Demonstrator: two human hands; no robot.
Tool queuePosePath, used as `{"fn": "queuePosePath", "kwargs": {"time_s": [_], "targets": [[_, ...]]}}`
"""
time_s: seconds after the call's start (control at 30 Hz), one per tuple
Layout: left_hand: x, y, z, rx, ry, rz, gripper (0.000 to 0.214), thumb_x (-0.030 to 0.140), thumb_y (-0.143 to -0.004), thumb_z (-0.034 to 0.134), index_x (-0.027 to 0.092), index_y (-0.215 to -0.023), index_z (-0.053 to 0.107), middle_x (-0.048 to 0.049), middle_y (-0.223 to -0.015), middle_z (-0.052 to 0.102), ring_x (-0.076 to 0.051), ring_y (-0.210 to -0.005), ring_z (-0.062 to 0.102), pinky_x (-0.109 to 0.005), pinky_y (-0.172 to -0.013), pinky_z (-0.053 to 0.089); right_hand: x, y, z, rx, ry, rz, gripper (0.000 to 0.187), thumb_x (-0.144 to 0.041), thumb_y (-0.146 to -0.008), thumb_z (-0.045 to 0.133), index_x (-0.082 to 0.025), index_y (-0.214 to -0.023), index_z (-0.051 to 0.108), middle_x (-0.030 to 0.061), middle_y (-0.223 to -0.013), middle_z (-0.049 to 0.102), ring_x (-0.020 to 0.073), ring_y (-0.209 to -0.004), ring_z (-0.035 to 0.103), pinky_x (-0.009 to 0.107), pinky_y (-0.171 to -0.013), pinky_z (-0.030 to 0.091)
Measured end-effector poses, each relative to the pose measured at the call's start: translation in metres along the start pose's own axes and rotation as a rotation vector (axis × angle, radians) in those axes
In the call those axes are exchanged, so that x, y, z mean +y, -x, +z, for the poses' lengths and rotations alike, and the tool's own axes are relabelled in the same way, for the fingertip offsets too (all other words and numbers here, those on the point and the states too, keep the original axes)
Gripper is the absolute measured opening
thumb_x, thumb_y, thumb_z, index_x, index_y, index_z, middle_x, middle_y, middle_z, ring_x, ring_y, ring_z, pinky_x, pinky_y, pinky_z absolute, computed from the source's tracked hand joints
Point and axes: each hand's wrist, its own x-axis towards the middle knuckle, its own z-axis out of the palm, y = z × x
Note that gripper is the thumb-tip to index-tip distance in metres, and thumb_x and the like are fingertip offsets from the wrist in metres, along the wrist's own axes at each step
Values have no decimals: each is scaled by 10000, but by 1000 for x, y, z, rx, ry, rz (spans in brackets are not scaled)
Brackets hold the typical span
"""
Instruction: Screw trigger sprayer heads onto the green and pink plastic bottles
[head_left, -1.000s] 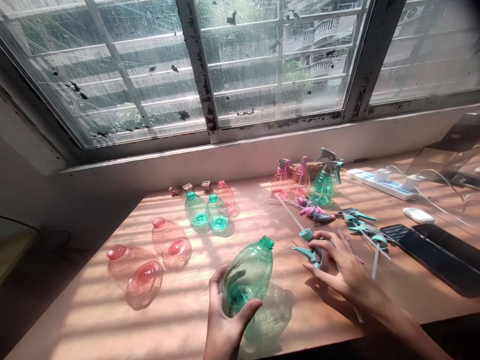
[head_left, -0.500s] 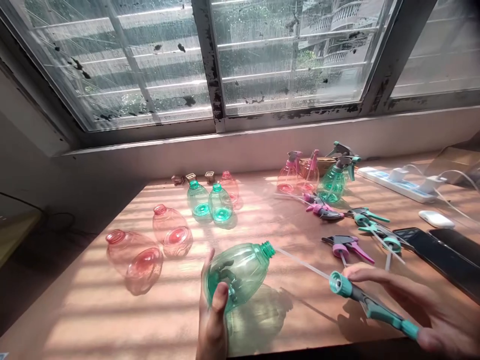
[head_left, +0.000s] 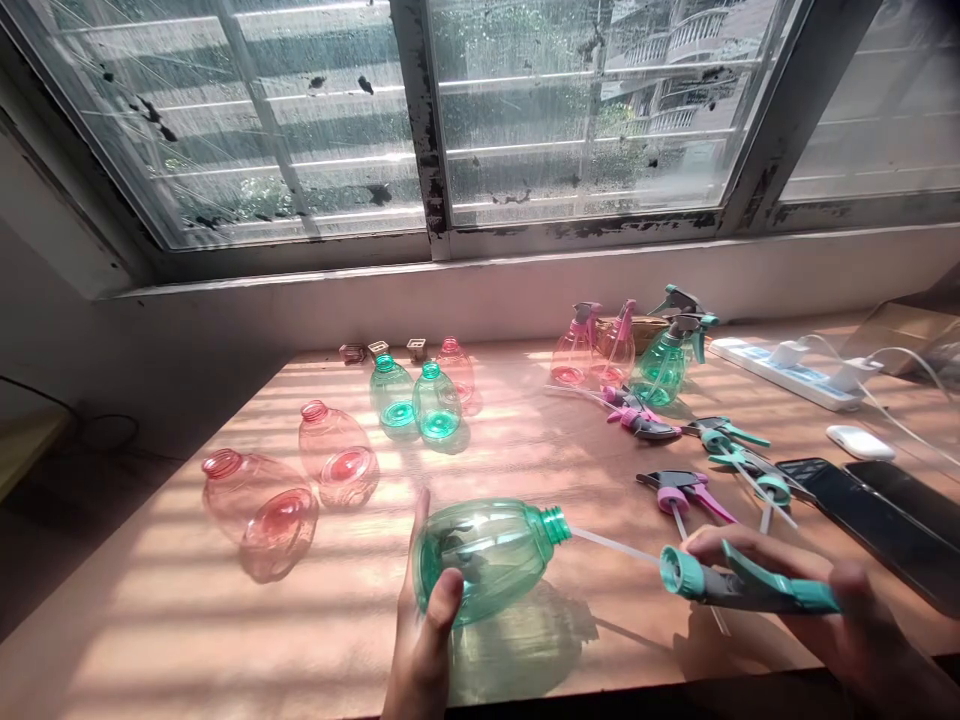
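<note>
My left hand point(head_left: 424, 625) is wrapped round the base of an empty green plastic bottle point(head_left: 487, 555), held on its side above the wooden table point(head_left: 187, 620) with the threaded neck pointing right. My right hand point(head_left: 840, 625) grips a teal and grey spray trigger head point(head_left: 739, 585). Its thin clear dip tube point(head_left: 611, 545) points left, and the tube's tip sits at the bottle's mouth.
Two pink bottles point(head_left: 259, 500) lie at the left, with green and pink bottles point(head_left: 416, 400) behind them. Assembled spray bottles point(head_left: 660, 360) stand at the back right. Loose trigger heads point(head_left: 686, 490) lie in the middle right. Two phones point(head_left: 877, 500), a power strip point(head_left: 787, 365) and a white case lie at the right.
My right hand lifted a teal trigger head off the table and brought its tube to the bottle mouth. My left hand tipped the bottle from upright onto its side.
</note>
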Motion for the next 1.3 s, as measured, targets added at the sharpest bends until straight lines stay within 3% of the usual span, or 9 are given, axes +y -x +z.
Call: {"fn": "queuePosePath", "kwargs": {"time_s": [0.13,0.2,0.37,0.57,0.73,0.87,1.07,1.2,1.3], "targets": [[2,2,4,-93,-62,-8,1073,737,-766,765,224,-1618,361,-108,-1389,697,-380,-1358,602,-423,-1142,472,7,5,36,-55,-363,256,870,-969,-792,390,-249,-990,838,102,-792,796,293,-633,715,401,-545,579],[1,2,3,-97,-90,-10,1034,726,-774,767,216,-1588,383,-118,-1402,687,-382,-1332,621,-426,-1121,479,13,7,53,-77,-426,300,839,-932,-844,384,-233,-1050,801,76,-768,774,254,-580,687,386,-550,576],[1,1,1,-164,-178,-17,975,747,-761,770,214,-1513,452,-133,-1458,640,-390,-1360,585,-459,-1152,445,26,8,76,-95,-298,239,536,-662,-829,794,-191,-1078,740,31,-755,772,170,-581,672,286,-607,550],[3,5,6,-273,-228,-20,902,687,-777,799,249,-1487,457,-109,-1353,698,-360,-1261,658,-419,-1059,526,20,-4,75,-7,-224,245,510,-559,-727,917,-224,-1070,745,6,-790,741,187,-703,667,280,-659,596],[-7,3,6,-240,-292,56,1030,472,-704,948,355,-1565,395,-90,-1574,548,-367,-1485,464,-484,-1244,350,21,-14,70,104,-239,145,466,-531,-764,899,-233,-1087,745,13,-778,725,205,-748,666,254,-622,573],[-15,-1,2,-281,-366,192,947,363,-692,971,353,-1520,513,-89,-1589,520,-378,-1515,411,-500,-1275,303,30,-9,66,68,-206,45,517,-585,-759,886,-200,-1077,753,26,-691,715,189,-619,632,249,-515,514],[-9,5,7,-348,-293,153,874,422,-768,919,421,-1525,481,-35,-1639,488,-379,-1496,457,-453,-1186,465,35,-4,66,-4,-331,159,651,-665,-686,898,-194,-1115,765,-28,-551,597,162,-502,556,243,-446,430],[-3,9,8,-386,-249,119,904,394,-767,930,442,-1539,462,-34,-1645,494,-367,-1445,532,-394,-1091,544,35,-5,65,-2,-336,91,605,-665,-691,896,-190,-1047,779,-10,-633,645,159,-524,568,280,-529,473],[-8,9,5,-368,-293,162,918,379,-750,939,432,-1541,478,-50,-1639,499,-380,-1455,515,-448,-1166,483,33,-4,63,-15,-337,103,586,-597,-633,956,-215,-1030,756,6,-730,695,175,-547,597,298,-545,472]]}}
